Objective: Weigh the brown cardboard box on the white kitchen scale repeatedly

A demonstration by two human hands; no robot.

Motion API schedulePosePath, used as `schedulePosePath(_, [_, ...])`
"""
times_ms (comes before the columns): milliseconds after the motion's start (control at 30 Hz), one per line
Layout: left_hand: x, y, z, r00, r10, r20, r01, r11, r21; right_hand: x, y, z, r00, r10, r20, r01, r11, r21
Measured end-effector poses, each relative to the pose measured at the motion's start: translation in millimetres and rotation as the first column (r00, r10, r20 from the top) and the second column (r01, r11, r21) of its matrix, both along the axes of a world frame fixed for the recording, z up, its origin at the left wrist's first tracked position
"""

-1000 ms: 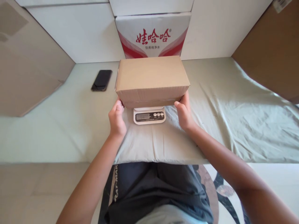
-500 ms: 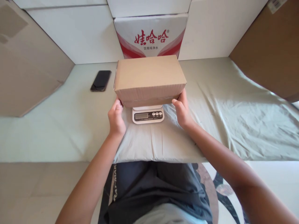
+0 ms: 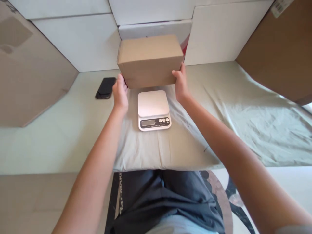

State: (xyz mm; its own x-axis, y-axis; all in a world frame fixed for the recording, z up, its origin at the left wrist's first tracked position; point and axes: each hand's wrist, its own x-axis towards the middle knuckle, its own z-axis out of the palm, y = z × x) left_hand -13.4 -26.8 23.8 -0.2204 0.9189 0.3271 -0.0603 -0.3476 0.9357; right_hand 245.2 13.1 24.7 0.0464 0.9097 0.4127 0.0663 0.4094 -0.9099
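A closed brown cardboard box point(image 3: 150, 61) is held up between my two hands, behind and above a white kitchen scale point(image 3: 153, 104). My left hand point(image 3: 120, 92) presses against the box's left end, its thumb side showing and some fingers hidden. At the right end, my right hand point(image 3: 180, 82) grips the lower corner with the thumb on the front face. The scale lies on the pale green cloth point(image 3: 97, 136), its bare plate and its front panel with a small display and round buttons in sight.
A dark smartphone point(image 3: 105, 87) lies left of the scale, close to my left hand. White boxes point(image 3: 78, 42) form a wall at the back. Large brown cardboard sheets or boxes stand at the left point(image 3: 34, 71) and right point(image 3: 280, 55). The cloth's front edge is near my lap.
Both hands have moved the cardboard box away from me, toward the back wall. The scale's plate, hidden before, is now uncovered, and the box now covers the red lettering behind it.
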Motion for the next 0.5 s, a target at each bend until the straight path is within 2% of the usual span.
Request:
schedulePosePath(133, [11,22,-34.3,0.977,0.125,0.172,-0.116,0.991,-0.061,-14,25,-28.6,0.987,0.04,-0.154,-0.055,0.994,-0.095])
schedulePosePath(233, [11,25,-50.6,0.983,0.107,0.148,-0.099,0.993,-0.061,-15,32,-50.7,0.985,0.023,-0.169,-0.042,0.993,-0.109])
schedulePosePath(367, [8,25,-54.0,0.993,0.066,0.101,-0.061,0.997,-0.052,-7,23,-58.8,0.995,0.035,-0.095,-0.047,0.991,-0.124])
schedulePosePath(433, [10,22,-51.7,0.989,0.101,0.105,-0.094,0.993,-0.07,1,3,-55.3,1.0,0.025,0.007,-0.024,0.986,-0.167])
schedulePosePath(500, [13,19,-49.3,0.981,0.152,0.121,-0.143,0.986,-0.083,9,-30,-49.7,0.991,0.014,0.131,0.013,0.979,-0.202])
